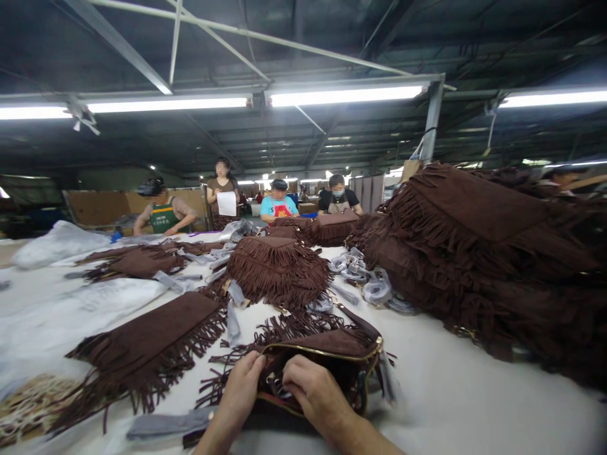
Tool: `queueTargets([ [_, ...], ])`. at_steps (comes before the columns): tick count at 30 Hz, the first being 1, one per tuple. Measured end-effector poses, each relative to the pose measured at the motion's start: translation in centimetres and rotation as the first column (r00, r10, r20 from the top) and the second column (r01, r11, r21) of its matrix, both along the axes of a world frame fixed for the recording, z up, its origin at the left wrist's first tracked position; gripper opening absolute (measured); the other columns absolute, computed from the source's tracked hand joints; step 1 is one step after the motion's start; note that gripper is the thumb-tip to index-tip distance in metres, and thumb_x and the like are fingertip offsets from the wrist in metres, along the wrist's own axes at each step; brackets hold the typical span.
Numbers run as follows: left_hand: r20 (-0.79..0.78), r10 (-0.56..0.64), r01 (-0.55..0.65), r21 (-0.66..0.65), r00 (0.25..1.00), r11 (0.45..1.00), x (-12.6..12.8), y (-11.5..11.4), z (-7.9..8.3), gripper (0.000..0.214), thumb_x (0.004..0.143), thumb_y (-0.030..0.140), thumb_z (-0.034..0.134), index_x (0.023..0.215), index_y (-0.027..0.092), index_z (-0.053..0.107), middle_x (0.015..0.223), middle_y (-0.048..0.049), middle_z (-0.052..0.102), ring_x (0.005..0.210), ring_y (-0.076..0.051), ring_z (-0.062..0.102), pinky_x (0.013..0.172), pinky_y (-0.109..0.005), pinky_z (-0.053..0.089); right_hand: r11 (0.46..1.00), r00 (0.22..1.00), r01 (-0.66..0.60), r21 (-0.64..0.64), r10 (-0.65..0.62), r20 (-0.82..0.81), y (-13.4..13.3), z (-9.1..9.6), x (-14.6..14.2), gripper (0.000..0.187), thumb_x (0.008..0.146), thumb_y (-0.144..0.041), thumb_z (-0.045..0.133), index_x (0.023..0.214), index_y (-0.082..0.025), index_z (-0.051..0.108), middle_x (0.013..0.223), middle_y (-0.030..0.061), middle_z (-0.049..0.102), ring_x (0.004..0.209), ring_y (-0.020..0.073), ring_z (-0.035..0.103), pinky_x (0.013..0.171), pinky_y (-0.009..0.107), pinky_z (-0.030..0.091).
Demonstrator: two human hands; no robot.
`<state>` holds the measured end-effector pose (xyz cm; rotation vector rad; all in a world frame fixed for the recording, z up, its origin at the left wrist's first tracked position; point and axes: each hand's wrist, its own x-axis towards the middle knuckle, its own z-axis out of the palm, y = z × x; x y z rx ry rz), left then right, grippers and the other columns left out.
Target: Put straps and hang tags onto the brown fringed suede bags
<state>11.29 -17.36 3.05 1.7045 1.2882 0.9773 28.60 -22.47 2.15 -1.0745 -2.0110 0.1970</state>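
A dark brown fringed handbag (327, 344) lies in front of me with its gold zip pulled wide apart. My left hand (244, 382) pinches the rim at the left end of the opening. Inside the mouth, my right hand (313, 385) has its fingers curled together; what they hold is hidden. A small metal clasp (272, 379) shows in the opening between my hands. The bag's strap (358, 321) curves over its far right side. By my left wrist lies a strap end in grey wrapping (165, 424).
A tall pile of brown fringed bags (474, 253) fills the right side. More fringed bags (152, 341) lie left and ahead, among wrapped straps (377, 287) and plastic bags (61, 243). Several people are across the white table (450, 404); one holds a paper (226, 203).
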Motion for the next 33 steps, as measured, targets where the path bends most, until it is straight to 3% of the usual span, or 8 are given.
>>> queueTargets([
  [3, 0.032, 0.008, -0.007, -0.017, 0.999, 1.000, 0.0, 0.0, -0.1, 0.032, 0.071, 0.055, 0.044, 0.063, 0.023, 0.044, 0.063, 0.0030, 0.046, 0.067, -0.019, 0.047, 0.063, -0.029, 0.039, 0.988, 0.987, -0.042, 0.150, 0.018, 0.161, 0.2, -0.9, -0.3, 0.020, 0.090, -0.011, 0.051, 0.077, -0.021, 0.063, 0.085, 0.0031, 0.069, 0.073, 0.0162, 0.064, 0.063, 0.021, 0.045],
  [5, 0.052, 0.014, -0.013, -0.025, 0.999, 1.000, -0.1, 0.1, -0.2, 0.033, 0.071, 0.055, 0.045, 0.063, 0.023, 0.045, 0.064, 0.0029, 0.047, 0.067, -0.019, 0.047, 0.063, -0.029, 0.039, 0.986, 0.985, -0.042, 0.161, 0.013, 0.174, 0.0, -1.1, -0.2, 0.019, 0.090, -0.011, 0.050, 0.078, -0.021, 0.061, 0.083, 0.0031, 0.068, 0.074, 0.0168, 0.063, 0.064, 0.022, 0.045],
  [10, 0.101, 0.024, -0.018, -0.053, 0.995, 0.998, -0.3, 0.1, -0.5, 0.034, 0.071, 0.056, 0.047, 0.063, 0.023, 0.046, 0.063, 0.0035, 0.047, 0.067, -0.018, 0.047, 0.063, -0.028, 0.039, 0.996, 0.994, 0.064, -0.060, -0.069, -0.081, -1.1, -0.5, 0.1, 0.018, 0.081, -0.004, 0.054, 0.075, -0.021, 0.059, 0.083, 0.0022, 0.062, 0.076, 0.0156, 0.061, 0.069, 0.022, 0.044],
  [17, 0.171, 0.030, -0.011, -0.111, 0.985, 0.994, -0.4, 0.5, -1.3, 0.038, 0.071, 0.059, 0.047, 0.065, 0.022, 0.048, 0.062, 0.0031, 0.050, 0.065, -0.019, 0.049, 0.061, -0.029, 0.041, 0.963, 0.976, 0.176, -0.203, -0.198, -0.094, -1.6, -0.8, -0.6, 0.019, 0.076, -0.003, 0.053, 0.067, -0.018, 0.062, 0.072, 0.0025, 0.062, 0.070, 0.0171, 0.061, 0.066, 0.025, 0.040],
  [22, 0.189, 0.027, -0.007, -0.106, 0.982, 0.994, -0.4, 0.5, -1.4, 0.039, 0.070, 0.060, 0.050, 0.065, 0.022, 0.050, 0.063, 0.0025, 0.053, 0.067, -0.019, 0.052, 0.063, -0.029, 0.042, 0.936, 0.940, 0.132, -0.326, -0.223, -0.260, -1.1, -0.5, -1.6, 0.016, 0.077, -0.010, 0.055, 0.064, -0.018, 0.058, 0.067, 0.0006, 0.063, 0.067, 0.0166, 0.059, 0.065, 0.025, 0.040],
  [27, 0.166, 0.037, -0.021, -0.101, 0.985, 0.995, -0.2, 0.6, -1.3, 0.033, 0.069, 0.054, 0.047, 0.062, 0.022, 0.048, 0.062, 0.0027, 0.050, 0.064, -0.018, 0.048, 0.061, -0.029, 0.039, 0.898, 0.868, 0.008, -0.440, -0.224, -0.443, -0.2, -0.7, -2.7, 0.013, 0.071, -0.010, 0.058, 0.075, -0.020, 0.052, 0.059, -0.0068, 0.051, 0.058, 0.0128, 0.051, 0.057, 0.022, 0.036],
  [33, 0.130, 0.061, -0.053, -0.065, 0.990, 0.996, -0.1, 0.8, -1.5, 0.031, 0.067, 0.053, 0.045, 0.057, 0.023, 0.044, 0.060, 0.0033, 0.046, 0.063, -0.018, 0.046, 0.062, -0.030, 0.036, 0.916, 0.918, 0.044, -0.398, -0.194, -0.347, 0.2, -1.2, -3.2, 0.011, 0.073, -0.011, 0.057, 0.075, -0.020, 0.053, 0.059, -0.0063, 0.051, 0.056, 0.0126, 0.051, 0.055, 0.021, 0.035],
])
